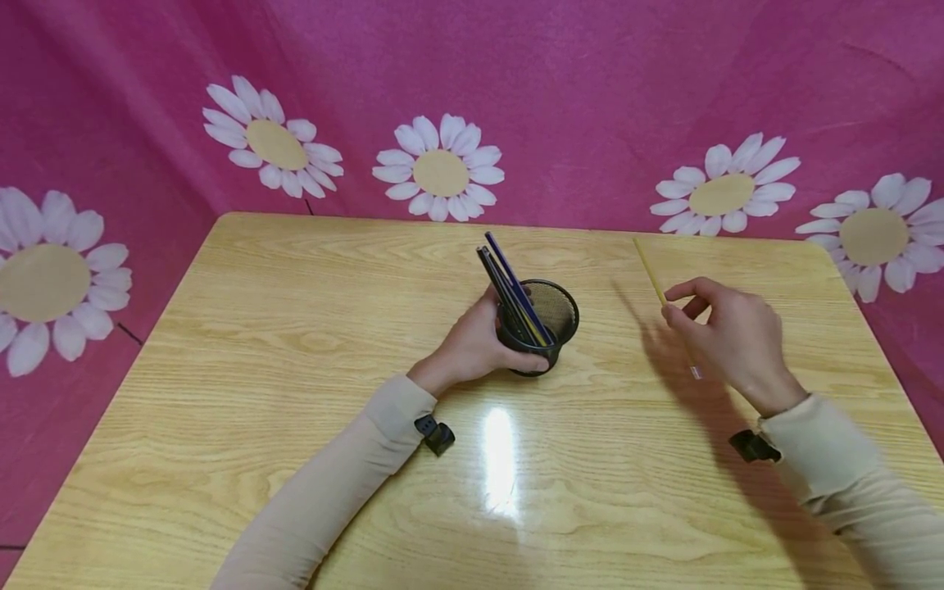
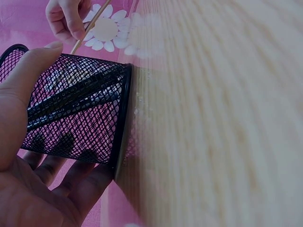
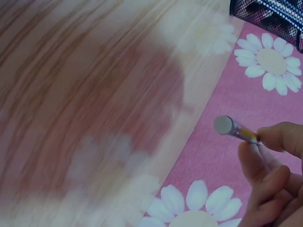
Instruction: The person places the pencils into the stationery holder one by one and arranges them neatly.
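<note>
My left hand (image 1: 483, 340) grips a black mesh pencil cup (image 1: 556, 307), thumb along the near side and fingers round the far side. Several dark pencils (image 1: 501, 287) and a yellow one lean to the left inside it. In the left wrist view the base of the cup (image 2: 124, 118) is right at the tabletop. To the right of the cup, my right hand (image 1: 733, 332) pinches a yellow pencil (image 1: 649, 270) between thumb and fingertips, held above the table at a slant. Its white eraser end (image 3: 223, 125) faces the right wrist camera.
The wooden table (image 1: 258, 328) has a glossy top with a bright light reflection near the middle front. A pink cloth (image 1: 553, 98) with large white daisies hangs behind and beside it. Each sleeve carries a small black wrist camera (image 1: 435, 434).
</note>
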A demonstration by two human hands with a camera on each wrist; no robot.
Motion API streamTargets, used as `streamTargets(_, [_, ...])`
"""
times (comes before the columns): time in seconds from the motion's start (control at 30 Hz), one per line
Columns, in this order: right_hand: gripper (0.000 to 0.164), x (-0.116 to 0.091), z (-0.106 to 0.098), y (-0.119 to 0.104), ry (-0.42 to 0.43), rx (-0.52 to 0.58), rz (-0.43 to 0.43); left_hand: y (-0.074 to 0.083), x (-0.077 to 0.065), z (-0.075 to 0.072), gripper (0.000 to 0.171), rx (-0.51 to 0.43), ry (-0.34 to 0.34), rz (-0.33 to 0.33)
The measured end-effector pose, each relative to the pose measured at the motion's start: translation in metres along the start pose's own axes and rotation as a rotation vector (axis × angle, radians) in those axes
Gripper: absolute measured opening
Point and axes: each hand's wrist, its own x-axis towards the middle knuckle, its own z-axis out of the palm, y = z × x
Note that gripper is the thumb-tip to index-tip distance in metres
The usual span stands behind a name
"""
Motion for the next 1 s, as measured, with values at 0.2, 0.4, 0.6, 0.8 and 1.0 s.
streamTargets(0.2, [0.017,0.001,0.001,-0.011,0.025,0.018,-0.041,0.001,-0.001,0.000,0.100,0.001,-0.002,-0.003])
streamTargets(0.4, [0.015,0.002,0.000,-0.028,0.050,0.061,-0.075,0.002,-0.001,-0.001,0.101,0.005,0.003,-0.002])
streamTargets(0.6, [0.017,0.001,0.000,-0.040,0.068,0.101,-0.112,0.002,-0.001,0.000,0.100,0.001,0.003,0.004])
streamTargets(0.8, [0.018,0.004,0.000,-0.050,0.113,0.182,-0.147,0.002,0.000,0.000,0.102,0.006,0.001,0.000])
streamTargets(1.0, [0.017,0.003,-0.002,-0.063,0.138,0.277,-0.152,0.003,-0.001,0.000,0.101,-0.001,-0.002,-0.004])
